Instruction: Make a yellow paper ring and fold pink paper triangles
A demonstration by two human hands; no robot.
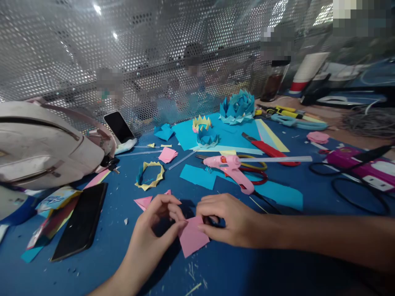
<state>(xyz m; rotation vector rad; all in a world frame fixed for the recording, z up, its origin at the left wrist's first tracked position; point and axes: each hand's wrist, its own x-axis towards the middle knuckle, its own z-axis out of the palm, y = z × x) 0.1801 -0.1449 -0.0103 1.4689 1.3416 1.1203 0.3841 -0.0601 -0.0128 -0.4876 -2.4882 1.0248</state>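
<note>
A small pink paper square (pixel 194 239) is held at its upper edge between both hands, just above the blue tabletop. My left hand (pixel 160 224) pinches its left corner between thumb and fingers. On the other side, my right hand (pixel 226 220) grips the upper right corner, its fingers curled. Behind my left hand lies a folded pink paper piece (pixel 143 202), partly hidden. Farther back are a stack of pink paper squares (pixel 168 155) and a ring of folded yellow and blue paper (pixel 150 176). A pink glue gun (pixel 230 166) with a clear glue stick rests beyond my right hand.
Scissors (pixel 261 174) lie partly under the glue gun, near a red-handled cutter (pixel 271 150). Blue paper flowers (pixel 237 107) stand at the back. Two phones (pixel 80 222) and a pale backpack (pixel 46 144) are left; a purple power strip (pixel 361 166) with cables is right.
</note>
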